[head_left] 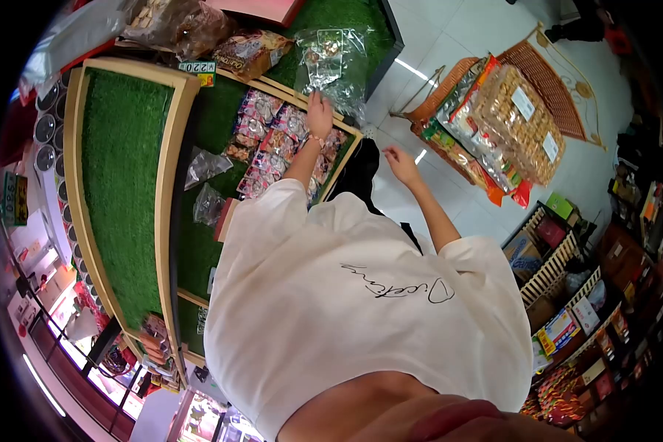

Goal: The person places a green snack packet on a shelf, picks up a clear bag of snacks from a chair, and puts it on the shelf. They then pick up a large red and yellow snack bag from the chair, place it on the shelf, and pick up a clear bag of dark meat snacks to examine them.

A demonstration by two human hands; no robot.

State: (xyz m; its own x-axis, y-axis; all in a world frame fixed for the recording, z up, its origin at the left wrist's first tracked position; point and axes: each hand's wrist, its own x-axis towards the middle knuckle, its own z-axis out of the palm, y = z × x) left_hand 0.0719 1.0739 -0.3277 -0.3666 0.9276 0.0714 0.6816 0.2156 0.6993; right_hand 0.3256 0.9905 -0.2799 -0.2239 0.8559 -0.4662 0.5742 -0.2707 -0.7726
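Observation:
My left hand [319,116], with a bracelet at the wrist, is over the wooden-rimmed display at upper centre. Its fingers look outstretched at the rim [283,90], beside a clear plastic bag [331,62]; whether they touch the bag is unclear. Below that hand lie rows of small, colourful snack packets [261,151] on green artificial grass. My right hand [399,162] hangs in the air to the right of the display, fingers loosely bent and apart, with nothing in it. The nearest goods to it are large snack packs [519,121] on a wicker stand [549,85].
A raised wood-framed grass shelf [121,169] runs down the left. Small clear bags [205,166] lie beside the packets. A brown snack bag [250,53] and a green price sign [197,68] are at the top. Slatted crates [549,272] stand at lower right.

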